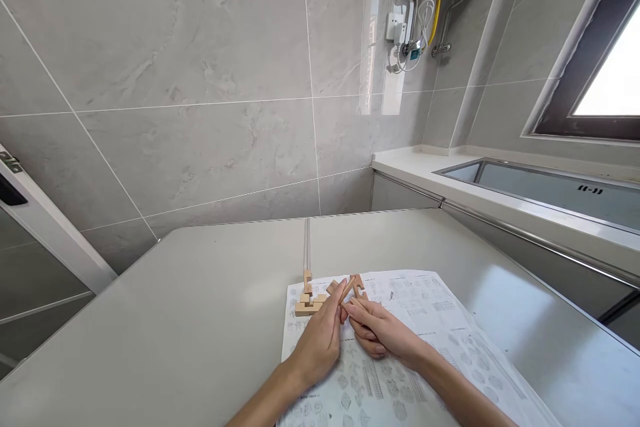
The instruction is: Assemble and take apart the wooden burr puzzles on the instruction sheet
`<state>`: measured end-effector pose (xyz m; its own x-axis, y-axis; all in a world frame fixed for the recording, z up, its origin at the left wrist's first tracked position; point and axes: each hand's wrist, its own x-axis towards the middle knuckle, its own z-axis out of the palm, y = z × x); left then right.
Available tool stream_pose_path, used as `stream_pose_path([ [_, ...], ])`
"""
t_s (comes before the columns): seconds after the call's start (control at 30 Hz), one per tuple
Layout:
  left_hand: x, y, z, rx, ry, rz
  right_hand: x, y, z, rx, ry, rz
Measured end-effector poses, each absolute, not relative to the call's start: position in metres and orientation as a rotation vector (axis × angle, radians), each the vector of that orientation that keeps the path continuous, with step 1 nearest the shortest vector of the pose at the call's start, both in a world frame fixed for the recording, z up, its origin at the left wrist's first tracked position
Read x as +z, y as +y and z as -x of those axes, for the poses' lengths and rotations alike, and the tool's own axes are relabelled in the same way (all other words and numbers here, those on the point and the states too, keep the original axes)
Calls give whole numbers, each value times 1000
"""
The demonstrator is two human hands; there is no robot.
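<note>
My left hand [320,337] is closed around a notched wooden puzzle piece [347,289] that sticks up between my fingers at a slant. Close beside it, my right hand [383,330] is pinched at the lower end of the same wood, with its fingers curled under. Whether my hands hold one piece or several joined together is hidden by the fingers. Just left of my left hand lie notched wooden blocks [309,309], with another one [307,280] behind them. A darker wooden piece [357,282] shows just beyond my fingertips.
Under my hands a large instruction sheet [420,320] with printed diagrams covers part of the pale table [225,320]. A seam runs across the tabletop. Behind stands a grey tiled wall [200,80]. To the right are a counter with a sink [540,190] and a window [610,73].
</note>
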<state>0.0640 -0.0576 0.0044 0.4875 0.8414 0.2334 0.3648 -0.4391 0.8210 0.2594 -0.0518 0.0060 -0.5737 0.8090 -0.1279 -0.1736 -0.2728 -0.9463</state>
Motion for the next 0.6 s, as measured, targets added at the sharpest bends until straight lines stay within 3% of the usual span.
stream_pose_path([
  [0.37, 0, -56, -64, 874, 1047, -1964, 1, -45, -260, 1787, -1274, 1028],
  [0.6, -6, -54, -65, 925, 1079, -1864, -17, -36, -266, 752, -1516, 1446],
])
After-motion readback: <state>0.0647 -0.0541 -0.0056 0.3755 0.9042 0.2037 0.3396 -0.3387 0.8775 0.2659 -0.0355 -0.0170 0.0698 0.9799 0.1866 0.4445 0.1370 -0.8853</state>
